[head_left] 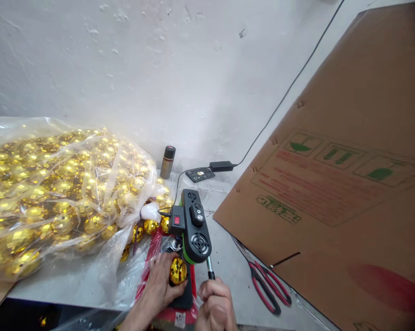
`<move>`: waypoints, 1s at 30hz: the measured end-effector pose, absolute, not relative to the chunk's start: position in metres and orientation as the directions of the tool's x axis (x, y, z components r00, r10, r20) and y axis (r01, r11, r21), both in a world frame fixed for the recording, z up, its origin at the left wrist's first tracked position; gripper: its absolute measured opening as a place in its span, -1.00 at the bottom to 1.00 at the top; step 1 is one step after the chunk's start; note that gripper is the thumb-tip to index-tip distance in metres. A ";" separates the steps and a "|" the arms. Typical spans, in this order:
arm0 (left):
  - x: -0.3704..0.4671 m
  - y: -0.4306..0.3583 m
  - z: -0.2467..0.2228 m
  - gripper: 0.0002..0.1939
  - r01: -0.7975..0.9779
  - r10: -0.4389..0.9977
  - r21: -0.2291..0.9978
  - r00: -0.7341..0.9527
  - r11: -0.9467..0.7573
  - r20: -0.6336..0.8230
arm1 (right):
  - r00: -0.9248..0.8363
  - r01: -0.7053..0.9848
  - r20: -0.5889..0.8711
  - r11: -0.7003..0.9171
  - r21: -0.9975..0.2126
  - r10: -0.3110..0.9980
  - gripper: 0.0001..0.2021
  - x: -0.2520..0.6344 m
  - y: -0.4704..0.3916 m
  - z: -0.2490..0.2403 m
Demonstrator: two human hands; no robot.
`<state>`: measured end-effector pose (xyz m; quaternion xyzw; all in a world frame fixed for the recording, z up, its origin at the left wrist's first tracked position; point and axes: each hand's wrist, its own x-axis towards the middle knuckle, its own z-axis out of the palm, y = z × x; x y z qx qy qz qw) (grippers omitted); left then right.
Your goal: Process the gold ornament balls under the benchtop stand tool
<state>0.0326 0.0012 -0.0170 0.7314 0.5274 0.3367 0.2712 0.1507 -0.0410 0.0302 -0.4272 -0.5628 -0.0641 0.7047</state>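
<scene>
My left hand [161, 280] is closed around a gold mirrored ball [178, 271], thumb and fingers on either side of it. The ball rests over the black base [184, 301] of a small bench drill press. Above it stands the machine's black-and-green head [196, 230], with round vents and a box carrying a red switch [176, 220]. My right hand [214, 303] is wrapped round the lever [210, 269] that sticks out of the head's near right side. The tool tip under the head is hidden from this angle.
On the left, a clear plastic bag [65, 197] bulges with gold balls. Red-handled scissors [269, 285] lie beside a large cardboard box [331, 184] on the right. Near the wall are a dark spray can [167, 162] and a power adapter [221, 166] with its cable.
</scene>
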 end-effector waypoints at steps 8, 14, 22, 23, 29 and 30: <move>0.033 0.003 -0.020 -0.46 0.575 0.953 0.760 0.210 -0.303 0.221 | 0.480 0.507 0.833 0.688 -0.519 0.275 -0.56 0.135 -0.034 0.069; 0.032 0.004 -0.021 -0.47 0.584 0.951 0.751 0.204 -0.309 0.232 | 0.469 0.530 0.837 0.668 -0.522 0.281 -0.59 0.134 -0.036 0.045; 0.037 0.009 -0.032 -0.46 0.591 0.936 0.729 0.164 -0.346 0.312 | 0.449 0.528 0.826 0.644 -0.553 0.341 -0.56 0.137 -0.042 0.073; 0.037 0.009 -0.033 -0.46 0.592 0.935 0.728 0.160 -0.347 0.316 | 0.440 0.494 0.810 0.649 -0.579 0.387 -0.57 0.141 -0.043 0.087; 0.013 -0.027 -0.064 -0.36 0.566 0.895 0.698 0.204 -0.438 0.396 | 0.306 0.447 0.798 0.662 -0.602 0.519 -0.63 0.157 -0.044 0.137; 0.005 -0.036 -0.070 -0.31 0.571 0.885 0.683 0.211 -0.456 0.415 | 0.311 0.452 0.809 0.672 -0.587 0.498 -0.62 0.156 -0.044 0.136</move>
